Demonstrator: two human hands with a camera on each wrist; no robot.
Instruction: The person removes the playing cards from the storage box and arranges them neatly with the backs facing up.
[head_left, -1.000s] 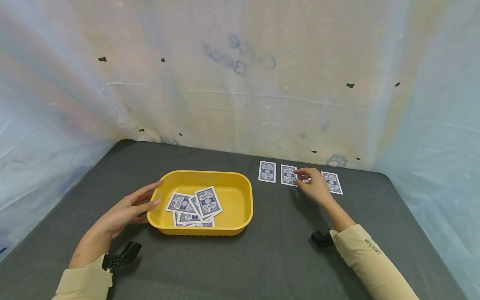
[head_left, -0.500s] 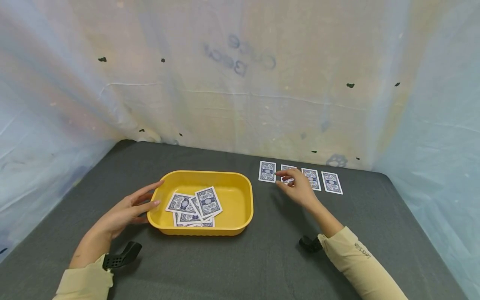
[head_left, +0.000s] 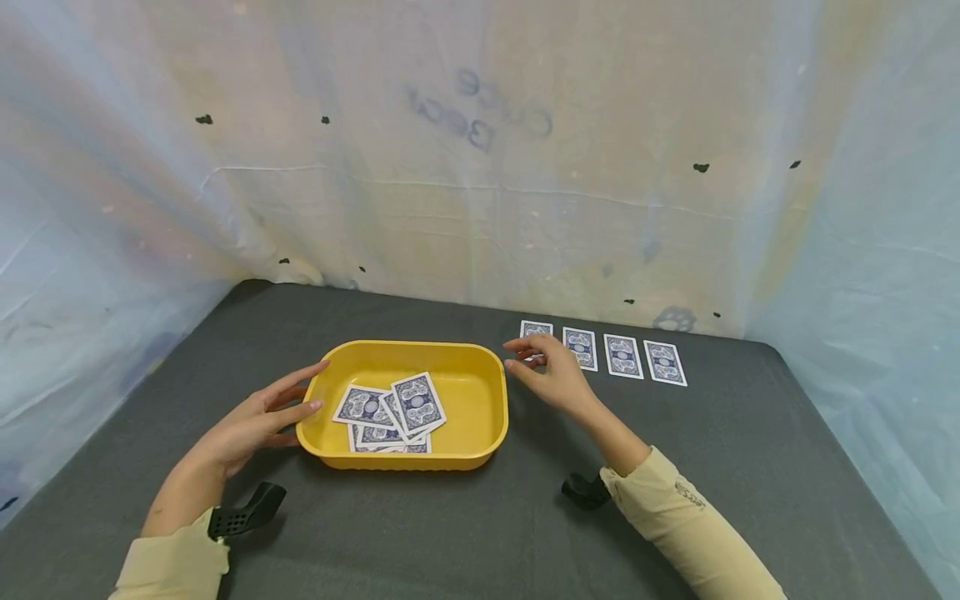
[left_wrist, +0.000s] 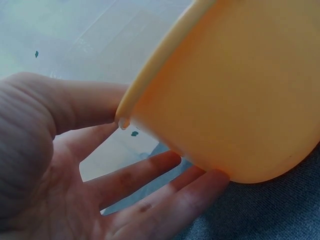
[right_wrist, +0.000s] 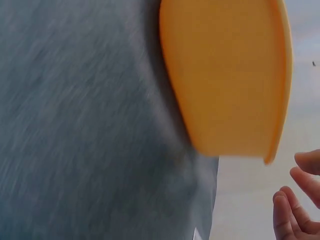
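A yellow plastic bin [head_left: 491, 417] stands on the table with several blue-backed playing cards [head_left: 417, 402] scattered inside. My left hand [head_left: 251, 421] rests at the bin's left end, fingers fairly straight. In the left wrist view its thumb [left_wrist: 95, 106] lies at the rim and fingertips touch the outer wall [left_wrist: 240, 115]. My right hand [head_left: 552, 372] hovers beyond the bin's right end, thumb and fingers apart, holding nothing visible. It partly covers the leftmost card [head_left: 537, 327] of a row. In the right wrist view, the fingers [right_wrist: 285, 220] show beside the rim.
Several face-down cards [head_left: 622, 357] lie spaced in a row along the back right of the dark cloth-covered table [head_left: 450, 533]. A pale plastic sheet [head_left: 450, 167] hangs behind and at both sides. Each wrist wears a black device [head_left: 247, 510].
My right hand has moved left along the card row, from its third card toward the bin's right rim, uncovering the cards to the right. The left hand and the bin have stayed put.
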